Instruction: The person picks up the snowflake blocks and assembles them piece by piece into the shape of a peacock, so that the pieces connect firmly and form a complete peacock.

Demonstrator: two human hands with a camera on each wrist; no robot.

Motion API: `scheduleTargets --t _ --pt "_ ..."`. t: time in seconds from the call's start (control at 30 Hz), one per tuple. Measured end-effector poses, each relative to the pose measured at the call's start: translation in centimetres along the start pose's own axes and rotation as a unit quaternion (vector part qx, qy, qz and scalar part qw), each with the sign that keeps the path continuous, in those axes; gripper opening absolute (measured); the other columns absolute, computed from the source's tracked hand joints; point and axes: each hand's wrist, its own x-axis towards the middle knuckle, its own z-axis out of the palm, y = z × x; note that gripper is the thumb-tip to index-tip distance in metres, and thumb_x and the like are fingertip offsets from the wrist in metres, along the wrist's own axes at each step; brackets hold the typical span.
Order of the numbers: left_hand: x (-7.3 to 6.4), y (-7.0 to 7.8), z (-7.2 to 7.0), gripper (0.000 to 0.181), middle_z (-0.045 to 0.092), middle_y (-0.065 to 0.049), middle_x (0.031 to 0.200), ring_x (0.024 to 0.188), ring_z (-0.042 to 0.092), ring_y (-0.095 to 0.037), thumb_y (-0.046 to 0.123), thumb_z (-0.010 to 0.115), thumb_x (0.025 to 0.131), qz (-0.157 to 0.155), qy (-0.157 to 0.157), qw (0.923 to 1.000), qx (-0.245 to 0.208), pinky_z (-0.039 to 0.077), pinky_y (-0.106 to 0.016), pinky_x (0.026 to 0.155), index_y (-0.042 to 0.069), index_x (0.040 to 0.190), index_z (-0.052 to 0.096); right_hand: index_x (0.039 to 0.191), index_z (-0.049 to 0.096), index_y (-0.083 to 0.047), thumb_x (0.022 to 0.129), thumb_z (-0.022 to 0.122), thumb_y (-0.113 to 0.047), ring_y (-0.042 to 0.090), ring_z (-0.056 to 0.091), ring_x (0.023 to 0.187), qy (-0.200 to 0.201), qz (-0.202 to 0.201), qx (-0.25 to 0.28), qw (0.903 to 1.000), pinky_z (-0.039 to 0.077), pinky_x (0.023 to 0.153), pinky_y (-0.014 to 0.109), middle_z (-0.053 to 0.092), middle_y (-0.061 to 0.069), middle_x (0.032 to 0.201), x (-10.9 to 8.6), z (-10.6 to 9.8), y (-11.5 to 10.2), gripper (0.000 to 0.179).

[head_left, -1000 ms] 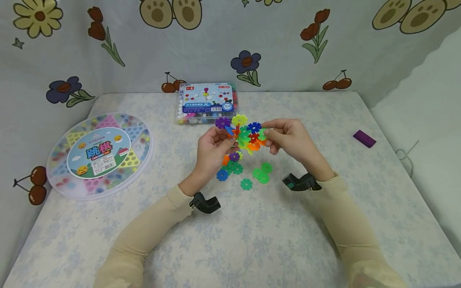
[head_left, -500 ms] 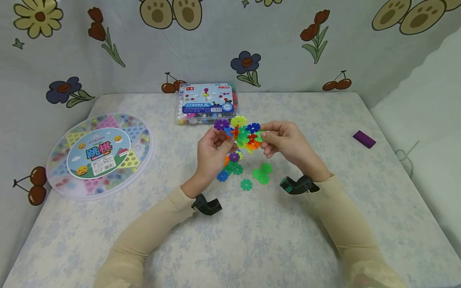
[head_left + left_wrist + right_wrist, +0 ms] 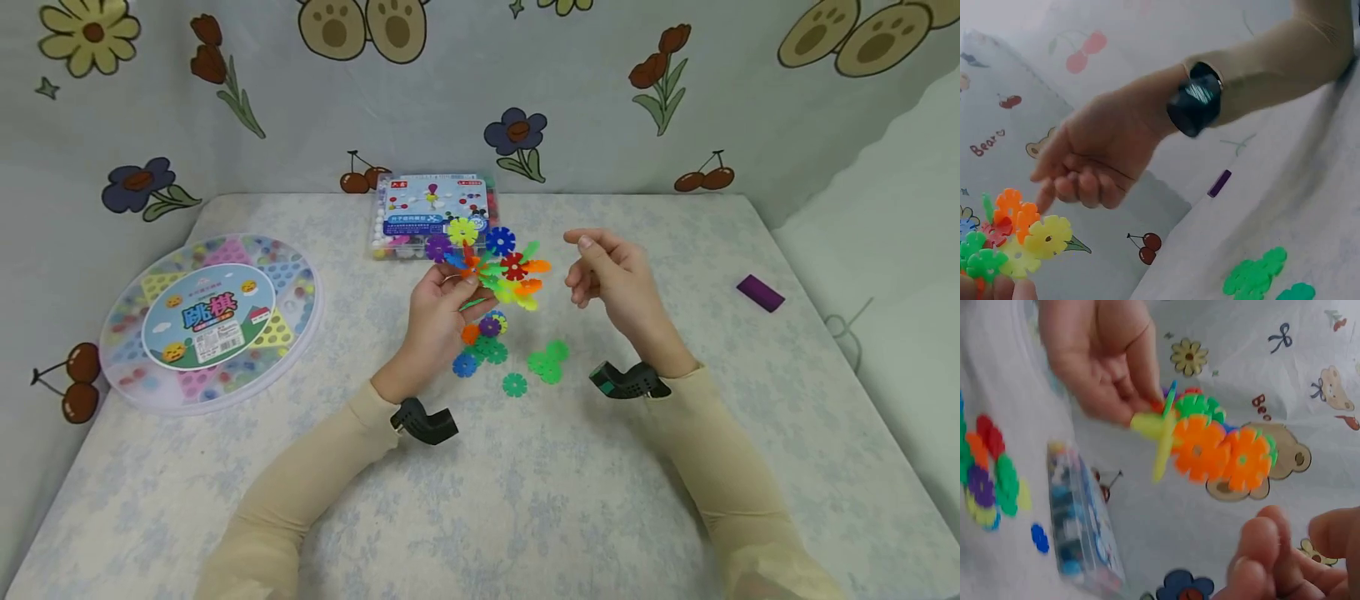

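Interlocking plastic flower discs (image 3: 514,267) in orange, red, yellow, green, blue and purple form a joined cluster held above the table. My left hand (image 3: 437,315) pinches its near left side between thumb and fingers. In the right wrist view, orange discs (image 3: 1200,451) stick out from the cluster away from the left fingers. My right hand (image 3: 617,273) hovers to the right, apart from the cluster, its fingers loosely bent with nothing between them. Below lie loose discs: a mixed pile (image 3: 491,348), a light green group (image 3: 549,363) and a single green disc (image 3: 514,385).
A clear box of beads (image 3: 435,208) with a blue label stands at the back, just behind the cluster. At the left lies a round Chinese checkers set (image 3: 210,323). A small purple block (image 3: 761,293) sits far right, near a pale cord (image 3: 857,333).
My right hand has let go of the cluster and drawn away to the right. The left hand has kept its hold, and the cluster has turned and shifted slightly left.
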Motion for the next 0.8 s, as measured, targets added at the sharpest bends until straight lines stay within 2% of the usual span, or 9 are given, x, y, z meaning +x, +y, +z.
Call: scheduleTargets --t 0.07,0.1,0.2,0.3,0.37,0.43,0.5,0.6,0.8 --pt "0.2 0.2 0.0 0.015 0.059 -0.004 0.09 0.082 0.068 -0.015 -0.002 0.047 0.105 -0.03 0.016 0.9983 -0.048 0.063 -0.03 0.083 0.012 0.099 0.043 0.125 0.063 -0.004 0.107 0.053 -0.026 0.021 0.064 0.062 -0.011 0.016 -0.094 0.9954 0.056 0.06 0.025 0.069 0.005 0.077 0.5 -0.3 0.6 0.03" --pt "0.2 0.4 0.1 0.015 0.059 -0.004 0.091 0.082 0.068 -0.015 -0.001 0.047 0.105 -0.038 0.023 0.9969 -0.065 0.063 -0.03 0.083 0.013 0.1 0.043 0.125 0.064 -0.003 0.106 0.054 -0.025 0.022 0.065 0.066 -0.032 0.03 -0.151 0.9876 0.056 0.061 0.027 0.071 0.008 0.081 0.7 -0.3 0.9 0.03" --pt "0.3 0.5 0.0 0.014 0.059 -0.005 0.09 0.083 0.069 -0.015 0.001 0.045 0.106 -0.048 0.035 0.9937 -0.095 0.063 -0.03 0.084 0.013 0.101 0.042 0.128 0.063 -0.004 0.101 0.062 -0.025 0.026 0.068 0.08 -0.134 0.065 -0.315 0.9375 0.056 0.071 0.032 0.073 0.016 0.097 1.4 0.1 2.1 0.034" --pt "0.4 0.6 0.0 0.011 0.06 -0.006 0.092 0.084 0.069 -0.015 0.002 0.045 0.107 -0.053 0.042 0.9911 -0.115 0.063 -0.029 0.085 0.012 0.104 0.041 0.13 0.062 -0.006 0.094 0.073 -0.03 0.026 0.066 0.093 -0.228 0.093 -0.392 0.8865 0.055 0.081 0.039 0.072 0.016 0.109 1.7 0.9 3.2 0.045" --pt "0.4 0.7 0.0 0.01 0.06 -0.007 0.094 0.086 0.069 -0.015 0.004 0.046 0.107 -0.057 0.047 0.989 -0.128 0.063 -0.029 0.085 0.013 0.105 0.04 0.128 0.061 -0.008 0.088 0.079 -0.031 0.025 0.063 0.099 -0.263 0.112 -0.419 0.862 0.054 0.086 0.04 0.069 0.014 0.113 1.7 1.5 3.8 0.05" --pt "0.5 0.7 0.1 0.01 0.059 -0.007 0.096 0.087 0.068 -0.015 0.005 0.046 0.107 -0.061 0.051 0.987 -0.14 0.062 -0.029 0.086 0.013 0.106 0.04 0.124 0.061 -0.01 0.082 0.084 -0.029 0.024 0.06 0.1 -0.281 0.122 -0.439 0.8444 0.052 0.088 0.039 0.066 0.011 0.113 1.6 1.8 4.1 0.051" --pt "0.5 0.7 0.1 0.01 0.059 -0.007 0.096 0.087 0.068 -0.016 0.006 0.046 0.108 -0.064 0.053 0.9855 -0.148 0.062 -0.029 0.086 0.013 0.106 0.04 0.119 0.06 -0.011 0.079 0.086 -0.023 0.024 0.057 0.098 -0.29 0.129 -0.454 0.8327 0.05 0.086 0.038 0.063 0.009 0.11 1.4 1.9 4.3 0.049" --pt "0.5 0.8 0.1 0.01 0.059 -0.007 0.096 0.086 0.068 -0.015 0.006 0.045 0.108 -0.061 0.05 0.9852 -0.152 0.062 -0.029 0.086 0.013 0.109 0.039 0.11 0.061 -0.01 0.078 0.084 -0.016 0.022 0.054 0.093 -0.295 0.131 -0.46 0.8274 0.048 0.08 0.035 0.061 0.007 0.104 1.2 1.9 4.3 0.04" --pt "0.4 0.7 0.0 0.009 0.062 -0.007 0.096 0.089 0.071 -0.016 0.004 0.046 0.107 -0.053 0.042 0.985 -0.159 0.062 -0.029 0.087 0.01 0.112 0.042 0.089 0.064 -0.01 0.083 0.079 -0.009 0.021 0.051 0.082 -0.311 0.12 -0.44 0.8335 0.044 0.072 0.032 0.059 0.005 0.09 1.2 1.7 4.3 0.016"
